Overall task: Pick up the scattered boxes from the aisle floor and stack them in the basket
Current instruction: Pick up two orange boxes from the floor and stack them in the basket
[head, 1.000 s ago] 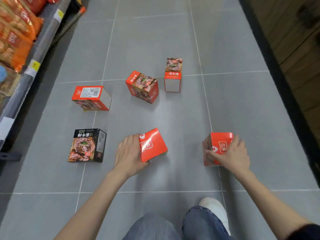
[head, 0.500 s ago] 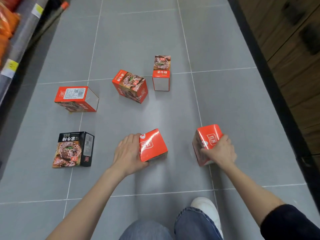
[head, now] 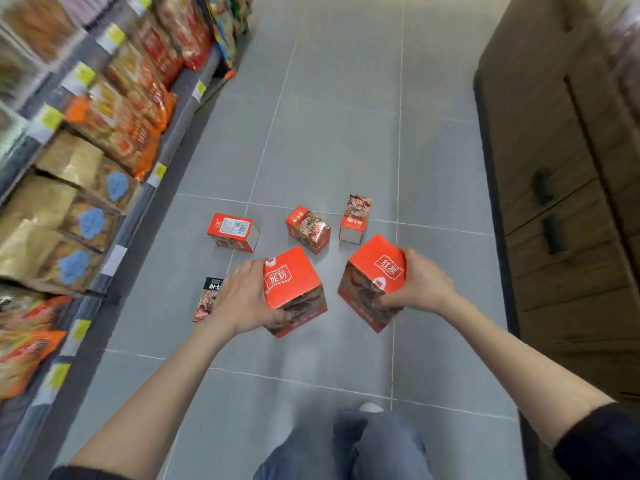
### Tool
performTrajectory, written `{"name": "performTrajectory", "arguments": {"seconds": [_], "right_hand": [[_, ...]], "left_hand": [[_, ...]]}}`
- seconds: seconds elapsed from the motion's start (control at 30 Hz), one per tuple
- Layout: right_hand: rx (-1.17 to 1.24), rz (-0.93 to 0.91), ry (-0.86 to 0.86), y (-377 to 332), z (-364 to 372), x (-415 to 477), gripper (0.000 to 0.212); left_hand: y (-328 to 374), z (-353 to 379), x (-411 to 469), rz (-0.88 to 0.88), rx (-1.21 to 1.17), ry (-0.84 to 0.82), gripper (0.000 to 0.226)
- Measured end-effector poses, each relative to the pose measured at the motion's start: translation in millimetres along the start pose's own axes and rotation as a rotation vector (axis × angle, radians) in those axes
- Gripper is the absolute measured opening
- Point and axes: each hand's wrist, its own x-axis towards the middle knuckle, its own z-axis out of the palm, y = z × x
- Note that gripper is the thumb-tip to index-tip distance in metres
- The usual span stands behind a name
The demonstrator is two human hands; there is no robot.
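left hand fingers clamped on red box | right hand fingers clamped on second red box | both lifted off floor | basket unseen, direction unknown

Grey tiled floor carries three red boxes and one black box.

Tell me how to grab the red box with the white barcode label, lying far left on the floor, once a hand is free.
Come from above. The barcode box lies flat, label face up, clear of its neighbours, so span its two long sides with thumb and fingers. Both hands are full now: the left hand and right hand each hold a red box.
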Motion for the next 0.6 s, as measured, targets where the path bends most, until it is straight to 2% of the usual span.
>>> {"name": "performTrajectory", "arguments": {"seconds": [0.2,0.33,0.37,0.47,0.6], "right_hand": [[-0.099,-0.294,-0.209,-147,-132,-72,0.095],[-0.194,-0.474,-0.315,-239,-199,-113,0.110],[-0.213,-0.529,-0.333,-260,-211,-124,0.106],[-0.279,-0.683,-0.414,-317,-233,-158,0.085],[-0.375,-0.902,-0.514,-374,-226,-205,0.085]], "left_hand": [[35,-182,-87,-0.144,-0.083,0.010,0.103],[46,-291,-158,-0.171,-0.113,0.010,0.084],[48,-312,-178,-0.201,-0.135,0.018,0.083],[53,-356,-249,-0.326,-0.209,0.043,0.088],[67,-373,-347,-0.505,-0.254,0.138,0.097]]}}
